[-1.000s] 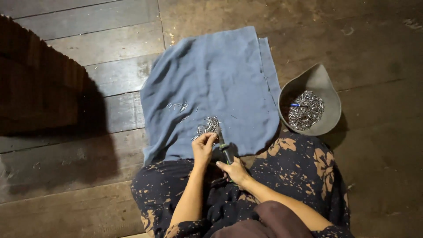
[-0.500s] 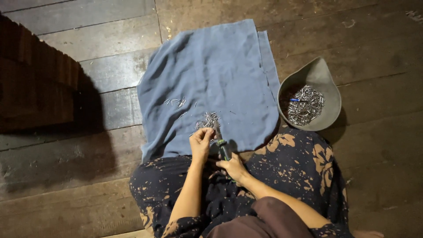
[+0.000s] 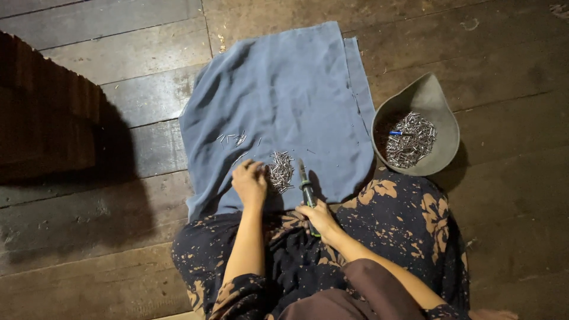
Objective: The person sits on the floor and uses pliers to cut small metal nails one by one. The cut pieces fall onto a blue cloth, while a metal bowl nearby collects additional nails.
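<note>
Left hand: the left hand (image 3: 249, 182) rests knuckles-up on the cloth (image 3: 284, 101), fingers curled at the near edge of the pile (image 3: 281, 170) of small metal pieces; whether it pinches any cannot be told.
Right hand: the right hand (image 3: 320, 217) is closed around the handle of a tool (image 3: 306, 191) with a green-and-black grip, tip pointing away from the person, just beside the pile.
Change: over the last second both hands have kept the same places; only the view has shifted a little. The left fingers look slightly nearer the pile.
Meaning: the sorting at the pile appears to be continuing, with no piece carried off.
Strays: a few pieces (image 3: 234, 139) lie apart, farther up the cloth.
Bowl: a grey bowl (image 3: 441, 112) on the floor (image 3: 89, 237), right of the cloth, holds many more pieces.
</note>
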